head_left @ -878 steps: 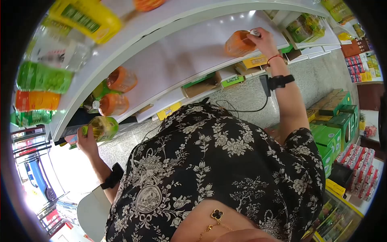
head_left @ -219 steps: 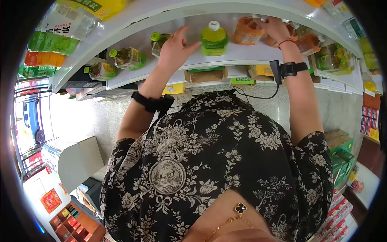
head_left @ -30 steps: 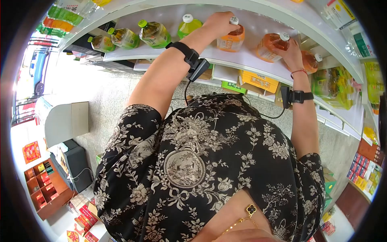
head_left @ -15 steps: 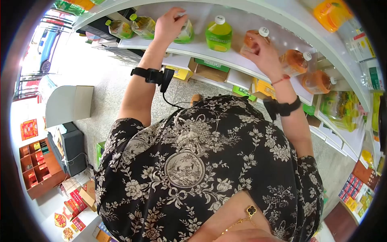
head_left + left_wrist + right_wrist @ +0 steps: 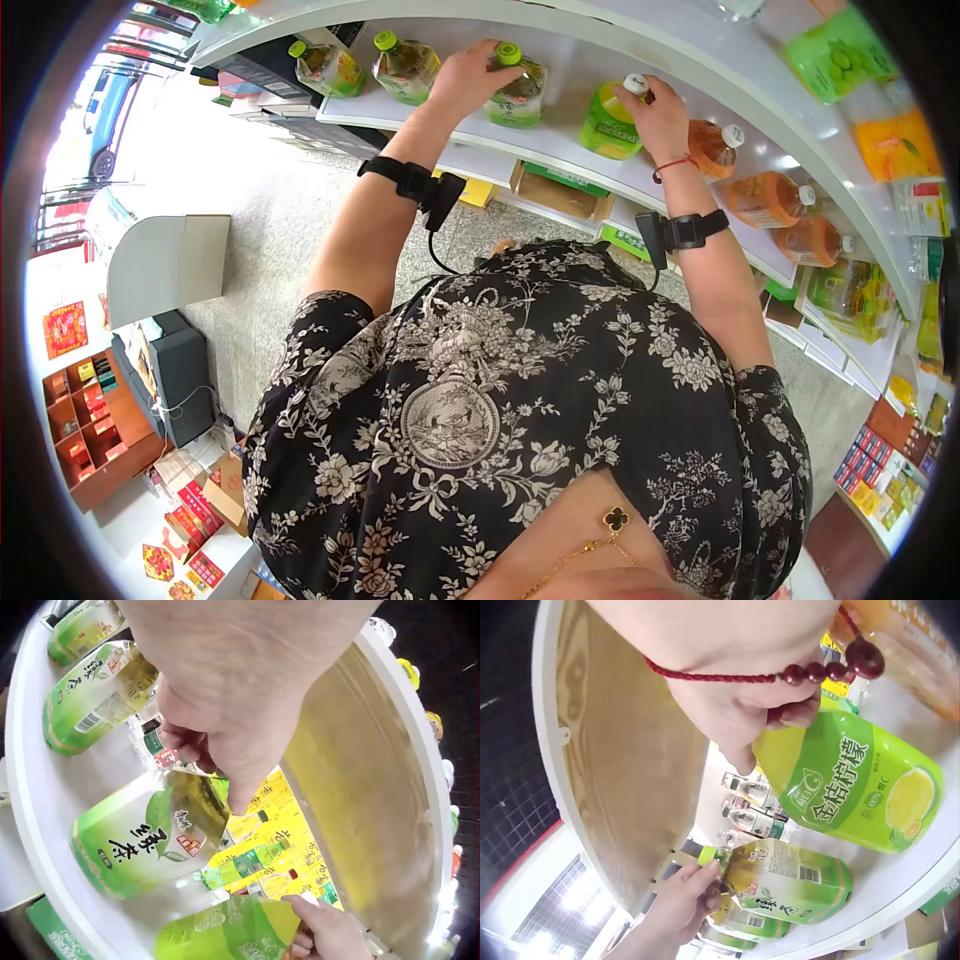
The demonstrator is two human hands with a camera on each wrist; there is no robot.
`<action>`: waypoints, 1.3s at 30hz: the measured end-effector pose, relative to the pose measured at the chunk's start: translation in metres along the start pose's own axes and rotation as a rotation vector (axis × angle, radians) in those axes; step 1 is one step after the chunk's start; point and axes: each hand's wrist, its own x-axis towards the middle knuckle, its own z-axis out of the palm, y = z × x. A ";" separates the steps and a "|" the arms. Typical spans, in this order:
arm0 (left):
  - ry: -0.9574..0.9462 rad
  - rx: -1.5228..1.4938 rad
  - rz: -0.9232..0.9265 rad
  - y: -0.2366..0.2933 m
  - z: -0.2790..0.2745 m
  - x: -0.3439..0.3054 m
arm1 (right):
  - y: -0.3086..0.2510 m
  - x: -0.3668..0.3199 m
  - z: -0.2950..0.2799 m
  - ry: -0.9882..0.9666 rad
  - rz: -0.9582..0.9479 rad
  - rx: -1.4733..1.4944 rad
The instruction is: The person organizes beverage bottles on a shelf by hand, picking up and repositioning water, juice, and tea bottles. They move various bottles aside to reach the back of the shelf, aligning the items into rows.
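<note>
My left hand (image 5: 470, 85) grips the neck of a green tea bottle (image 5: 518, 100) with a green cap, thumb and fingers just under the cap. That bottle (image 5: 142, 832) stands upright on the white shelf, its label facing out in the left wrist view. Beside it to the right is a yellow-green kumquat lemon drink bottle (image 5: 608, 128) with a white cap. The fingers of my right hand (image 5: 660, 120) wrap its neck, the thumb by the cap. In the right wrist view the label of this lemon drink bottle (image 5: 855, 780) shows a lemon.
Two more green tea bottles (image 5: 405, 70) stand left along the shelf (image 5: 560, 140). To the right, an orange drink bottle (image 5: 710, 148) heads a row of similar ones. An upper shelf edge (image 5: 640, 35) curves above the hands. Open cartons (image 5: 560, 195) lie below.
Within the last second my left hand has gone from an orange drink bottle to the green tea bottle; my right hand from orange drink bottles to the lemon one. Far earlier, the shelf held fewer bottles.
</note>
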 end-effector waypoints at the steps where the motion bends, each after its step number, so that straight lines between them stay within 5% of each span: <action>1: -0.001 -0.005 0.004 0.006 0.003 0.001 | 0.002 -0.002 -0.004 0.037 -0.002 0.020; 3: -0.109 -0.012 -0.066 0.023 0.003 0.003 | 0.003 -0.005 -0.011 0.035 0.022 0.023; 26: -0.098 -0.078 0.094 0.050 0.000 0.007 | 0.010 -0.016 -0.055 0.093 0.055 0.032; 28: -0.108 -0.084 0.076 0.047 -0.019 0.005 | -0.015 -0.018 -0.071 0.023 0.318 -0.424; 30: 0.123 -0.057 -0.108 0.017 -0.051 0.006 | -0.028 -0.014 -0.061 -0.002 0.128 -0.249; 33: 0.316 0.029 -0.131 -0.014 -0.070 -0.001 | -0.053 -0.009 -0.029 -0.057 -0.106 0.028; 35: 0.241 0.035 -0.121 -0.023 -0.070 -0.004 | -0.066 0.003 -0.009 -0.087 -0.179 0.129; 39: 0.130 0.061 -0.052 -0.022 -0.046 0.003 | -0.067 0.015 0.002 -0.217 -0.025 0.072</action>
